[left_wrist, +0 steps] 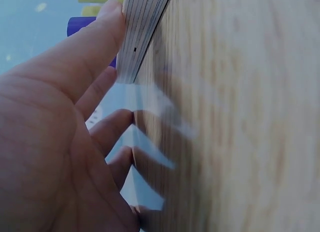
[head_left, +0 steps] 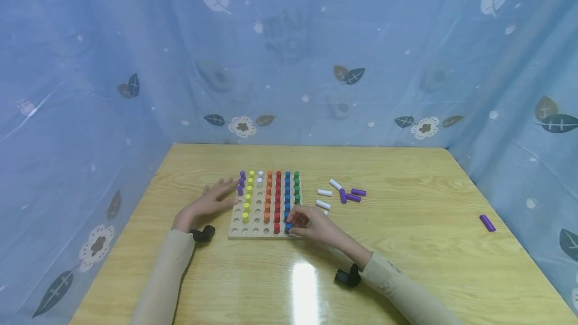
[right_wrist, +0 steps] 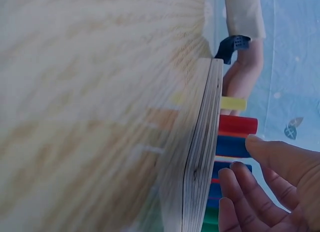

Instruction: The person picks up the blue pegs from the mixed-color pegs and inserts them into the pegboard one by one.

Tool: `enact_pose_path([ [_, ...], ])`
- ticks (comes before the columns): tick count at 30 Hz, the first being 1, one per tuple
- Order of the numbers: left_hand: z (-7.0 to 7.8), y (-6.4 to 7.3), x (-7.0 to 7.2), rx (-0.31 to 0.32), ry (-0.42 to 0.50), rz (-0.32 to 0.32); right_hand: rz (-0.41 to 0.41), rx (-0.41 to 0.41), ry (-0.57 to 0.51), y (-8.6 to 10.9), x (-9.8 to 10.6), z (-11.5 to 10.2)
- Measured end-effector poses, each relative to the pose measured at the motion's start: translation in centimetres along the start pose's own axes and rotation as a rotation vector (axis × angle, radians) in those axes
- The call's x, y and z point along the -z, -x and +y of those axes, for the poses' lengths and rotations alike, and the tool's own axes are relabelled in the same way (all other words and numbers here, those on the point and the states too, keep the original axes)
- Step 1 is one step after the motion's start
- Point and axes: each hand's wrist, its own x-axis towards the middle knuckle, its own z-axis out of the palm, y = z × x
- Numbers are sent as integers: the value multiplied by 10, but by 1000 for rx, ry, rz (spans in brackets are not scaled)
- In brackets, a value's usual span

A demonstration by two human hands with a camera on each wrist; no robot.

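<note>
A wooden pegboard [head_left: 253,237] lies on the table, with upright pegs in columns of purple, yellow, white, orange, red, blue and green. My right hand [head_left: 318,223] is at its front right corner, thumb and fingers curled about the nearest blue peg [right_wrist: 231,146]. In the right wrist view the thumb tip meets that peg's outer end, beside a red peg [right_wrist: 239,125]. My left hand [head_left: 210,202] rests with fingers spread at the board's left edge, thumb against its side close to a purple peg [left_wrist: 79,26]. Part of the green column is hidden behind my right hand.
Loose white pegs [head_left: 324,192] and purple pegs [head_left: 353,197] lie right of the board. One more purple peg [head_left: 487,222] lies near the table's right edge. A blue patterned curtain [head_left: 307,54] surrounds the table [head_left: 406,204]. Vacant holes show at the board's front left.
</note>
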Motion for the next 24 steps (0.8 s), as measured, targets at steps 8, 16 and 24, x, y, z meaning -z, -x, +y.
enact_pose_path([
  [8, 1, 2, 2, -5, -2, -5, 22, 4, 24, 5, 6, 3],
  [16, 5, 0, 6, 18, -75, 3, 63, 20, 46, 7, 15, 11],
  [24, 5, -2, 6, -22, -94, 30, 124, 82, 71, 9, 27, 22],
])
